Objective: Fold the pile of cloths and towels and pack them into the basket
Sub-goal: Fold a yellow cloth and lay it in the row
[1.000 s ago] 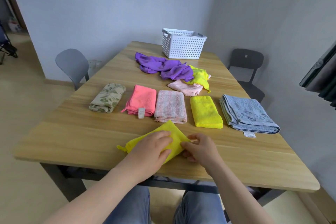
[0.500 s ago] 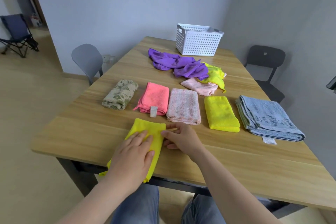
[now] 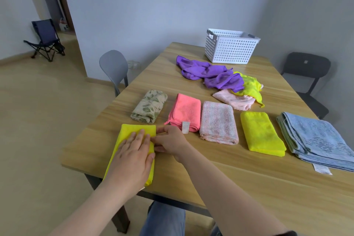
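Observation:
A folded yellow cloth (image 3: pixel 134 128) lies at the table's near left corner, its near end over the edge. My left hand (image 3: pixel 134 152) presses flat on it. My right hand (image 3: pixel 171 142) pinches its right edge with curled fingers. Behind it lies a row of folded pieces: a leaf-print cloth (image 3: pixel 149 106), a coral cloth (image 3: pixel 185 111), a pink striped towel (image 3: pixel 218 124), a second yellow cloth (image 3: pixel 260 133) and a blue towel (image 3: pixel 318 138). Unfolded purple (image 3: pixel 210 74), yellow-green (image 3: pixel 250 88) and pale pink (image 3: pixel 235 100) cloths are heaped before the white perforated basket (image 3: pixel 229 50).
The wooden table (image 3: pixel 249 182) has a grey chair (image 3: pixel 114 65) at its left side and a black chair (image 3: pixel 306 71) at its right. A folding camp chair (image 3: pixel 46 38) stands far left on the floor. Walls close in behind the basket.
The yellow cloth was turned and slid left to the near corner, now lying lengthwise. Both hands moved left with it, and my view swung left.

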